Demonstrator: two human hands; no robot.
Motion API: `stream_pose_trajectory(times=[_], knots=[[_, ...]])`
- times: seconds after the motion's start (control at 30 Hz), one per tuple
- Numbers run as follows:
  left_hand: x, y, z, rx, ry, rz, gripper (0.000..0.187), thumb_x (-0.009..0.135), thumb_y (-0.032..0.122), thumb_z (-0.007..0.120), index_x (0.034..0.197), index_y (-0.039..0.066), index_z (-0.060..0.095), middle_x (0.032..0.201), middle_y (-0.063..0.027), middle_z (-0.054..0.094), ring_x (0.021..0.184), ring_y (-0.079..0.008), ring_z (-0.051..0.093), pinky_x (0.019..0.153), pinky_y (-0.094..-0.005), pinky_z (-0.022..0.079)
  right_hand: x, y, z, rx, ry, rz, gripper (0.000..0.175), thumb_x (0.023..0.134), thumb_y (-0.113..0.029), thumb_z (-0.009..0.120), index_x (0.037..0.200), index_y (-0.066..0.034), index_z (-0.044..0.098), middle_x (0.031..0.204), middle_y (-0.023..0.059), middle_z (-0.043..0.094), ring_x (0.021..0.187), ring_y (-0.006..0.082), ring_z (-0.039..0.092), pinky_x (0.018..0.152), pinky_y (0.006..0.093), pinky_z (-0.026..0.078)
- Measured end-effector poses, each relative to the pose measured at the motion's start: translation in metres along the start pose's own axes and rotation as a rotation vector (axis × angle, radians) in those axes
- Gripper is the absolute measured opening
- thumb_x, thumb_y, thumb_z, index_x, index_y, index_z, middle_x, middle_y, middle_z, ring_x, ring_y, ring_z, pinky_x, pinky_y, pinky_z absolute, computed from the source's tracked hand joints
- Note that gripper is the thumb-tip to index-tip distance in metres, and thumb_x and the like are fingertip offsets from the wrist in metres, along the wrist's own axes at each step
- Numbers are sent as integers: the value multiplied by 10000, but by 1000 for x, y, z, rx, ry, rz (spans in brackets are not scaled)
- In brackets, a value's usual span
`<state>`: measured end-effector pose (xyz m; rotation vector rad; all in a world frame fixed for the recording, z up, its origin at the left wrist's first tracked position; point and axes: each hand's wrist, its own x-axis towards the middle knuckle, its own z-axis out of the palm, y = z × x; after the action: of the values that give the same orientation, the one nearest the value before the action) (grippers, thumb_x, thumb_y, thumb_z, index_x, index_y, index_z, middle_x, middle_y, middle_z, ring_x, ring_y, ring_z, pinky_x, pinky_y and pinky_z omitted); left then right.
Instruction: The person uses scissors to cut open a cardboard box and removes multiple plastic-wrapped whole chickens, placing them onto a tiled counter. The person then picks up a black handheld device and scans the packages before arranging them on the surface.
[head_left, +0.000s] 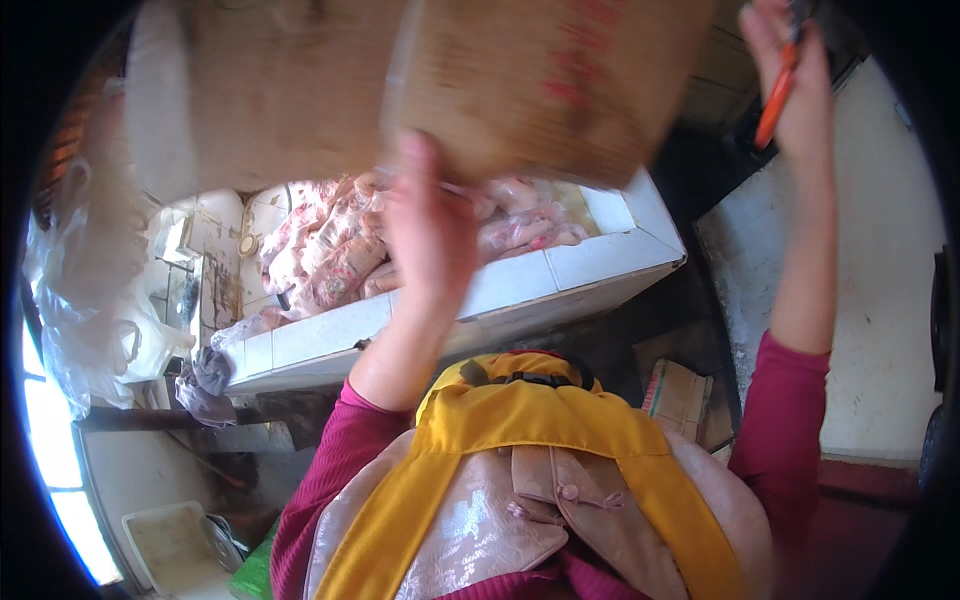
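Observation:
My left hand (435, 214) grips the near edge of a large cardboard box (480, 82), its thumb on the cardboard. The box is blurred, bears red writing and spans the top of the view. My right hand (806, 82), raised at the upper right, holds an orange-handled tool (778, 94) whose far end is cut off by the picture's rim. Beneath the box, raw meat pieces (330, 262), some apparently in thin clear plastic, lie in a white-tiled basin (592, 259). The box hides the far part of the basin.
Clear plastic bags (82, 300) hang at the left. A grey cloth or bag (206, 382) rests at the basin's left corner. Flattened cardboard (675, 397) lies low on the right, near a pale panel (862, 300). A whitish tub (169, 544) stands at the lower left.

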<state>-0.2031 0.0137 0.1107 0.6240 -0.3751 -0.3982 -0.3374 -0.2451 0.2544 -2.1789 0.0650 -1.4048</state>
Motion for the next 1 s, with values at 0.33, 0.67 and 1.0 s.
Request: stream_pose_trajectory(times=[0.33,0.67,1.0], knots=[[-147,-137,6,537,-510,-1104,475,869,340,608,1177,-7,508,1036,-138,625,980,-291,587,909,-394,433,-241,158,-4,-786,-542,481,526,833,-445,598,1119,-30,447,957,209,622,911,387,593,763,445,469],[-85,-178,-81,2073,-1476,486,1049,595,575,720,1379,17,304,1447,-213,227,1354,-395,183,1042,-609,177,-384,157,29,-304,-139,1133,470,862,-473,560,1011,-27,548,733,104,618,716,229,626,669,327,466],[-100,-240,-96,1967,-1442,554,573,768,275,575,1240,-34,478,1325,-244,415,1268,-441,315,966,-679,233,-486,15,22,604,235,1222,397,882,-194,500,1256,-78,431,900,77,573,854,195,589,767,344,484]])
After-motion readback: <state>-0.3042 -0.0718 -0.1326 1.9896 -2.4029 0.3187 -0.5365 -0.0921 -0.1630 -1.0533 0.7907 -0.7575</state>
